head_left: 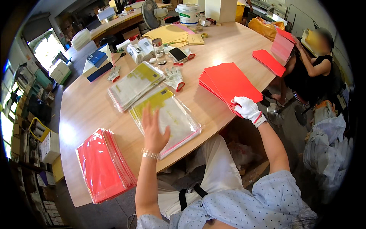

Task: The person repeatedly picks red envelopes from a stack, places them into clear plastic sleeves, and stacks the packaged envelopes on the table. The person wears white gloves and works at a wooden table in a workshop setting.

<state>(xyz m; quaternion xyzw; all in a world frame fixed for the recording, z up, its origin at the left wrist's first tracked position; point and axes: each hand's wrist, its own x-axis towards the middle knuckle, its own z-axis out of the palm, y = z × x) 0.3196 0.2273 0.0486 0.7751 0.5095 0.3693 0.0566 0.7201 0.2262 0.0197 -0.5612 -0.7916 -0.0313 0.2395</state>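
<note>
My bare left hand (152,129) hovers, fingers spread, over the nearer stack of clear plastic sleeves (179,118) with a yellow-green printed end. My right hand (247,108), in a white glove with red trim, has its fingers closed at the near corner of a fanned stack of red card folders (228,82); how many it grips is hidden. Beyond my left hand lies a second stack of clear sleeves (135,86). At the table's left front, red folders packed in clear sleeves (103,164) are piled up.
White work gloves (174,78), a phone (178,54), a glass jar (159,51) and yellow envelopes (167,36) lie farther back on the wooden table (84,110). At right, a seated person (314,63) handles a red folder near another red stack (268,63). A fan (151,14) stands behind.
</note>
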